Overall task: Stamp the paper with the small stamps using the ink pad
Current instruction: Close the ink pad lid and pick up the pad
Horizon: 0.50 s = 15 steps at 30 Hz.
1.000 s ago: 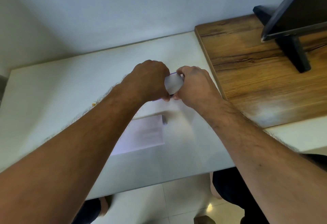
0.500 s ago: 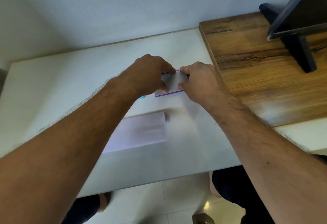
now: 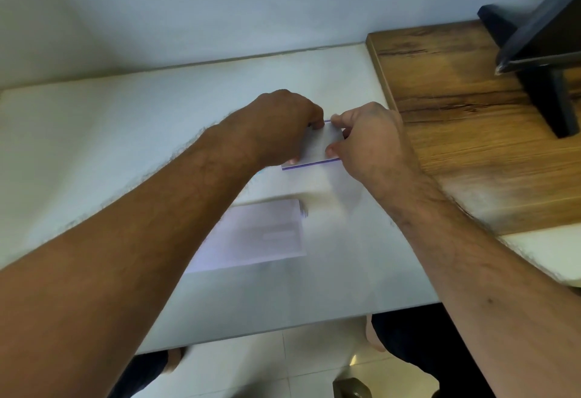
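A flat white ink pad case (image 3: 317, 149) with a purple edge lies on the white table (image 3: 94, 146), far of centre. My left hand (image 3: 283, 127) grips its left end with curled fingers. My right hand (image 3: 367, 136) pinches its right end between thumb and fingers. A white sheet of paper (image 3: 261, 234) lies nearer to me, partly under my left forearm. A small dark thing, perhaps a stamp (image 3: 303, 210), sits at the paper's far right corner, blurred. No other stamp shows.
A wooden board (image 3: 471, 146) adjoins the table on the right and carries a black monitor stand (image 3: 547, 92). A wall runs along the table's far edge. Below the near edge I see tiled floor and my legs (image 3: 418, 341).
The ink pad case went from held up and tilted to lying flat on the table. Both hands stayed on its ends.
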Each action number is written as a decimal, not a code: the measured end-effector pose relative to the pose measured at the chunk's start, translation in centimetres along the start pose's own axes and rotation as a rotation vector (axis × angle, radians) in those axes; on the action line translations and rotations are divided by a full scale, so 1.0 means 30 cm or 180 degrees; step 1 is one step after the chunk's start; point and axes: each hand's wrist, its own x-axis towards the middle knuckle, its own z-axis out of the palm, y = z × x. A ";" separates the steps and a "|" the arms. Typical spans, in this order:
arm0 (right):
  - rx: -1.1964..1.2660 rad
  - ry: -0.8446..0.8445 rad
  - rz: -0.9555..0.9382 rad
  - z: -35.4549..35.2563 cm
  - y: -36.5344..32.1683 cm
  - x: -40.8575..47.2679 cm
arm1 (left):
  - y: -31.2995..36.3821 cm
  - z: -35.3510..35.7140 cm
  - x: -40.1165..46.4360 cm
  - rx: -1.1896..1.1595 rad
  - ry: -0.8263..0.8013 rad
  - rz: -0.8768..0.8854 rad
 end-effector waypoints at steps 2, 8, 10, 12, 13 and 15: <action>0.0218 0.0275 -0.0006 0.013 0.014 -0.011 | 0.002 0.000 0.001 0.0053 0.0043 0.0039; 0.0438 0.0568 -0.0102 0.030 0.054 0.009 | 0.012 0.000 0.000 0.0135 0.0056 0.0022; 0.0375 0.0561 -0.0123 0.037 0.058 0.011 | 0.011 -0.004 -0.002 0.0056 0.0055 -0.0032; 0.0285 0.0603 -0.0159 0.037 0.054 0.002 | 0.013 -0.019 -0.018 -0.0072 0.0145 -0.0118; 0.0273 0.0664 -0.0181 0.031 0.049 -0.010 | 0.010 -0.031 -0.034 -0.0173 0.0251 -0.0189; 0.0237 0.0820 -0.0331 0.013 0.039 -0.039 | -0.007 -0.057 -0.078 -0.0328 0.0537 -0.0327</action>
